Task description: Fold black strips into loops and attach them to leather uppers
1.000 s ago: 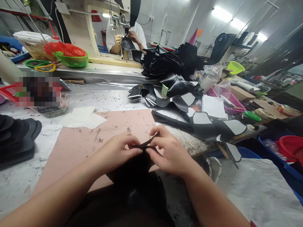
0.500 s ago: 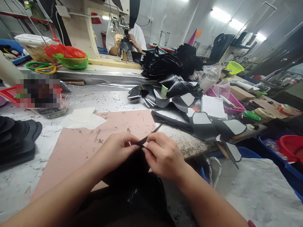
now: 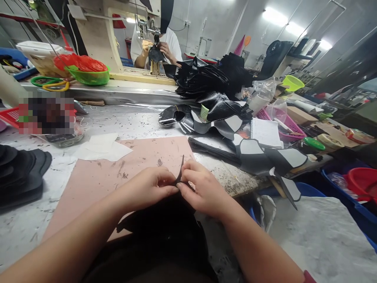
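Observation:
A black leather piece (image 3: 165,216) hangs below both hands, over the near edge of the pink board (image 3: 97,188). My left hand (image 3: 153,182) pinches its upper edge between thumb and fingers. Right beside it, my right hand (image 3: 203,188) grips the same edge, the two thumbs nearly meeting. A thin black strip (image 3: 181,165) sticks up between the fingers of both hands. Whether the strip is part of the leather piece I cannot tell. The lower part of the piece blends into dark material at my lap.
A stack of black cut pieces (image 3: 20,177) lies left; white paper pieces (image 3: 103,147) lie on the board's far corner. Black and grey pieces (image 3: 259,157) cover the right edge. Behind stand a sewing machine (image 3: 97,39) and a black leather pile (image 3: 203,78); another person's hands work beyond.
The thin strip has swung from pointing right to nearly upright. My hands have shifted slightly, and the leather's left corner now shows below my left wrist.

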